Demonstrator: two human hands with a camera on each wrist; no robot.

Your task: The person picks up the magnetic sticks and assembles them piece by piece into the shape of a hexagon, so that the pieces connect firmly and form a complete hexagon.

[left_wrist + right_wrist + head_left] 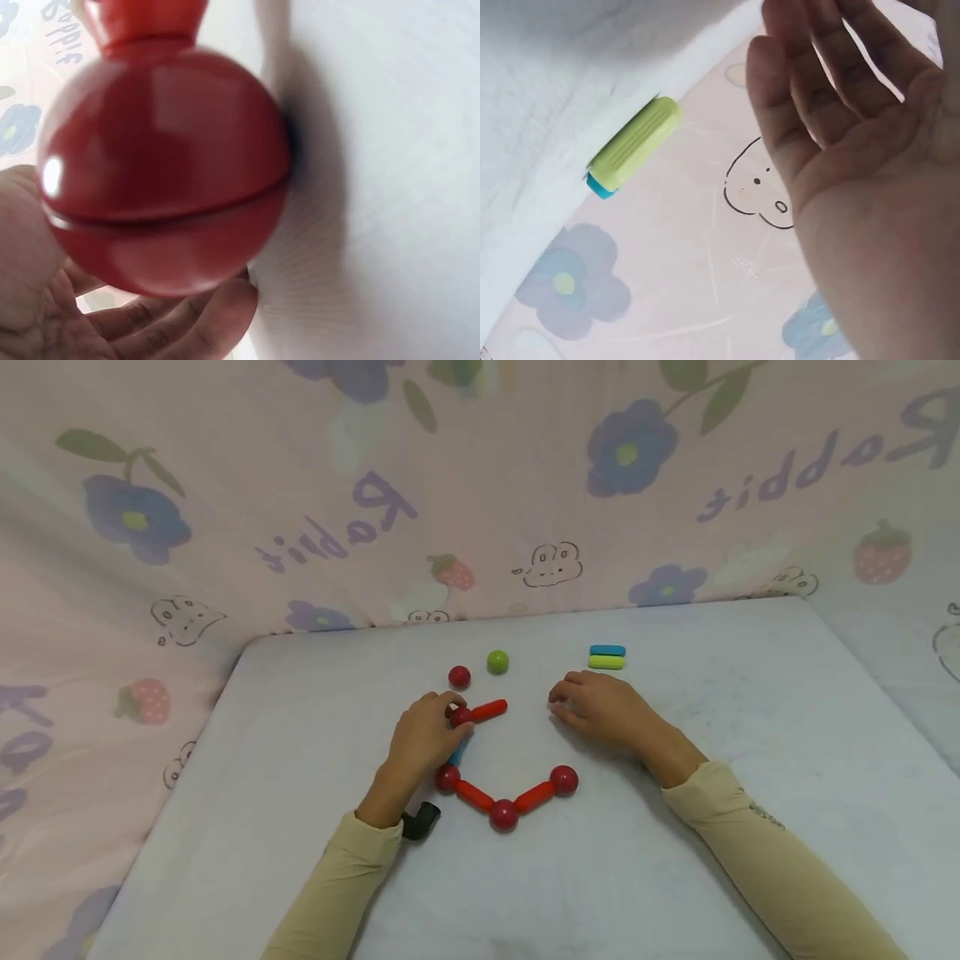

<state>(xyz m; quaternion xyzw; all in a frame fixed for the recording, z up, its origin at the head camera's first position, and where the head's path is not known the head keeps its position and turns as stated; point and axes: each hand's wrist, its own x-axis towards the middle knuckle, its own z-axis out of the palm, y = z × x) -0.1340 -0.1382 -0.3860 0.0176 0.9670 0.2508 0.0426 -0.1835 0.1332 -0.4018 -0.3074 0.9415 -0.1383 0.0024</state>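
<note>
In the head view my left hand (426, 732) grips a red ball (462, 717) between thumb and fingers. An orange-red rod (490, 710) sticks out from that ball to the right. A blue rod (457, 753), partly under the hand, runs down to another red ball (447, 778). From there two more orange-red rods (475, 796) link a red ball (504, 815) and a further red ball (564, 780) in an open chain. My right hand (603, 708) holds nothing, its fingers loosely bent over the table to the right of the chain.
Behind the left hand lie a loose red ball (460, 677) and a green ball (498, 662). A blue rod (607, 650) and a yellow-green rod (607, 662) lie side by side beyond the right hand. A dark curved piece (422, 822) sits by the left wrist. Patterned cloth hangs behind the white table (675, 877).
</note>
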